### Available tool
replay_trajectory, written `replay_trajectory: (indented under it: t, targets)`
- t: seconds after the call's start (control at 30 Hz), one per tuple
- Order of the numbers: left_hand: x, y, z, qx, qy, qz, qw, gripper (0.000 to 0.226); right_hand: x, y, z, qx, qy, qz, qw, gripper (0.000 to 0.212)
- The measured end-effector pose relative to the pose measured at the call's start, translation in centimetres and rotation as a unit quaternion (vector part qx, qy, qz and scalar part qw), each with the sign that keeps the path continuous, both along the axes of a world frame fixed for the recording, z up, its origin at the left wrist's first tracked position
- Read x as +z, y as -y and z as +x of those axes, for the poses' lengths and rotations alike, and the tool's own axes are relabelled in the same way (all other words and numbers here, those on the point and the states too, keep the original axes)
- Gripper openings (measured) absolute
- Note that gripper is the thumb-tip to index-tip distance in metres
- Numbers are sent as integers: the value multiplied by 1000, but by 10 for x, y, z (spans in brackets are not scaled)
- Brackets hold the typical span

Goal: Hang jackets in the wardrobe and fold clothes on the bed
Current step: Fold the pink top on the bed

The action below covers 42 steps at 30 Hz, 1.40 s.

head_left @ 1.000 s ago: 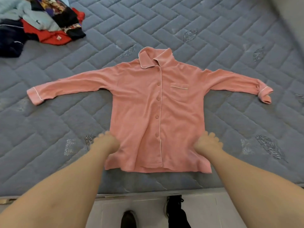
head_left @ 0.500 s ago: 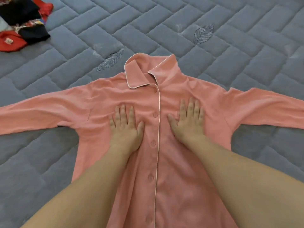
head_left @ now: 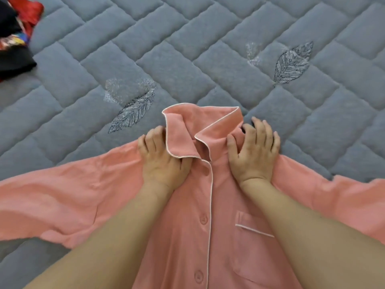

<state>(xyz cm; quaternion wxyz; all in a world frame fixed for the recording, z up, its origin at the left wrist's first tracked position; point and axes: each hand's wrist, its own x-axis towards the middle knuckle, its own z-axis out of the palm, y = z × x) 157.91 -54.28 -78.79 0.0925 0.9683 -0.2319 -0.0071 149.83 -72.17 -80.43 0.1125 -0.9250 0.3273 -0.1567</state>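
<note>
— Where do we have the pink shirt?
— Flat on the grey quilted bed, front up and buttoned, sleeves out to both sides.
— And our hands?
— Our left hand rests beside the collar, fingers curled at the shoulder seam, thumb tucked under the collar flap. Our right hand presses the other shoulder, fingers slightly spread.
— Anything else?
— A clothes pile at the bed's far left corner.

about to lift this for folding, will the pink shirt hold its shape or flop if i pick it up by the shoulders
The pink shirt will probably flop: its sleeves already lie in soft ripples on the bed. It looks light, since the collar stands up by itself. It likely won't slip, as the cloth looks soft and matte under the left hand and right hand.
</note>
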Motion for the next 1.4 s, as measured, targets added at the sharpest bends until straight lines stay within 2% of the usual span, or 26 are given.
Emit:
replay_trajectory:
  t: [0.07,0.13,0.23,0.3,0.37,0.43,0.5,0.57,0.63,0.73,0.8,0.87,0.9,0.97,1.0,1.07,1.13,1.17,1.23,1.27,1.3,1.33,1.4]
  targets:
    - [8,16,16,-9,7,-28,1000,66,-4,0,-2,4,32,-5,999,38]
    - [15,35,34,7,-27,-75,997,59,-5,1,-1,5,44,-2,999,33]
    - [28,53,55,54,-112,-100,987,73,-6,2,-2,9,50,-5,999,26]
    - [36,60,70,62,-167,-59,982,76,-6,2,-2,8,45,-8,999,26]
    - [41,65,88,38,-204,13,978,50,-6,1,-2,12,43,-8,999,30]
    - [52,70,105,9,-259,48,965,22,-6,1,-2,17,40,-16,999,33]
    - [63,70,116,-10,-325,45,945,16,-6,2,-1,21,36,-13,999,36]
    - [73,67,114,-23,-352,23,935,18,-5,2,-2,25,39,-5,999,42]
    - [81,63,105,-55,-315,16,947,23,-2,0,-4,25,52,1,998,46]
    - [94,48,81,-115,-176,48,976,13,9,0,-5,20,74,37,996,42]
    - [105,30,62,-149,-75,30,986,7,20,0,-10,15,86,101,991,31]
    - [112,14,40,-198,26,1,980,8,38,1,-19,-6,150,200,968,22]
    - [114,4,28,-227,79,-7,971,12,46,-2,-28,-2,178,219,959,17]
    - [111,-14,2,-275,157,13,948,18,59,-6,-55,52,157,177,970,6]
    - [108,-24,-11,-305,144,69,939,19,65,-7,-70,79,116,150,979,5]
    - [95,-45,-38,-336,32,217,916,34,75,-16,-98,95,29,115,988,21]
    - [79,-63,-60,-285,-112,255,917,57,82,-31,-110,110,1,83,990,41]
    - [75,-68,-66,-242,-187,222,926,65,82,-41,-110,135,-17,77,988,48]
    - [72,-78,-71,-171,-300,95,934,64,73,-67,-101,174,-146,96,969,58]
    - [72,-87,-71,-147,-326,37,933,62,65,-78,-96,158,-217,107,957,63]
    - [72,-100,-69,-122,-327,-2,937,62,58,-89,-90,123,-263,108,951,69]
    - [71,-117,-67,-85,-313,-29,945,62,56,-101,-83,89,-272,100,953,73]
    - [69,-162,-59,50,-272,-81,958,57,61,-134,-63,83,-215,69,971,77]
